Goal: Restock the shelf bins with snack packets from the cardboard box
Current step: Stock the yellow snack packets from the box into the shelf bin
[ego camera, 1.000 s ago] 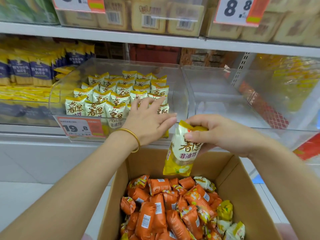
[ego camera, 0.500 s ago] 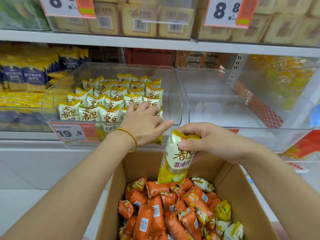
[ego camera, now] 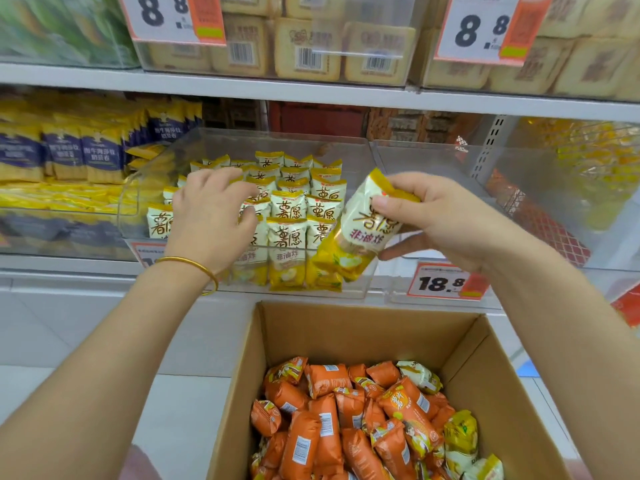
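Observation:
My right hand (ego camera: 436,216) grips a yellow-and-white snack packet (ego camera: 360,230), tilted, at the right front corner of a clear shelf bin (ego camera: 349,147). That bin holds several rows of the same packets (ego camera: 287,209) standing upright. My left hand (ego camera: 207,213), with a gold bangle on the wrist, reaches into the bin with fingers curled over the packets in the left rows; whether it pinches one is hidden. Below stands an open cardboard box (ego camera: 349,327) with several orange packets (ego camera: 325,420) and a few yellow-and-white ones (ego camera: 460,438).
To the right is a clear bin (ego camera: 519,188) with no packets and an 18.8 price tag (ego camera: 446,282). Blue-and-yellow packs (ego camera: 69,150) fill the shelf to the left. The upper shelf (ego camera: 311,88) carries beige boxed goods and 8.8 tags.
Both hands have moved up. My right hand has carried the packet up to the bin's right front corner and tilted it. My left hand has reached further in over the left rows.

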`<action>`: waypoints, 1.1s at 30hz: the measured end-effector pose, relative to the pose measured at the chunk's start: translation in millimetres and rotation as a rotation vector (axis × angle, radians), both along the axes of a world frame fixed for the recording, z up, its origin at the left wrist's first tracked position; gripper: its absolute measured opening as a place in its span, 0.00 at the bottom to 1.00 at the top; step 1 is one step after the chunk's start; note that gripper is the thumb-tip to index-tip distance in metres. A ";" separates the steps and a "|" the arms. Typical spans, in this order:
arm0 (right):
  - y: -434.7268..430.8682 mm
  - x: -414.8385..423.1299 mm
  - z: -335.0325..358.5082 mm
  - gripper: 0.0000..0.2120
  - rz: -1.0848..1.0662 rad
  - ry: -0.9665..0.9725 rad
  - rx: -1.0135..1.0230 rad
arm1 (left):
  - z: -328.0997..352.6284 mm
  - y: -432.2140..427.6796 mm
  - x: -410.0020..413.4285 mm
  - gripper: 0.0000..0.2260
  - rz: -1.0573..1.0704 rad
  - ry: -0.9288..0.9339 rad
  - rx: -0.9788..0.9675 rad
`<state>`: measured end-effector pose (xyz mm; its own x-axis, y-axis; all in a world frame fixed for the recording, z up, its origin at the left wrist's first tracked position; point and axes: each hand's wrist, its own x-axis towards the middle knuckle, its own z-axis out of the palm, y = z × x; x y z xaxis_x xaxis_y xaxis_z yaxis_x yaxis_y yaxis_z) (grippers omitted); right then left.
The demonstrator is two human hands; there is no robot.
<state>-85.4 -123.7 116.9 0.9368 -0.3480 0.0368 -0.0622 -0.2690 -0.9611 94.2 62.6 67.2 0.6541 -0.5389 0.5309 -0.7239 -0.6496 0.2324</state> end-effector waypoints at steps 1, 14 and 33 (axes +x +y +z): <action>3.0 10.7 3.3 0.08 -0.021 -0.017 -0.001 | -1.1 2.7 3.2 0.14 0.012 0.006 0.019; 45.8 144.0 -6.0 0.20 -0.210 -0.030 -0.329 | -25.7 20.6 29.3 0.22 0.062 0.220 0.268; 59.7 334.0 -13.5 0.33 -0.385 -0.140 -0.369 | -38.0 41.7 55.7 0.32 0.108 0.037 0.176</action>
<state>248.6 -64.0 103.3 0.7217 -0.6052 0.3360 -0.1015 -0.5727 -0.8135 149.9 104.3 29.2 0.7301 -0.5471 0.4094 -0.6411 -0.7557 0.1334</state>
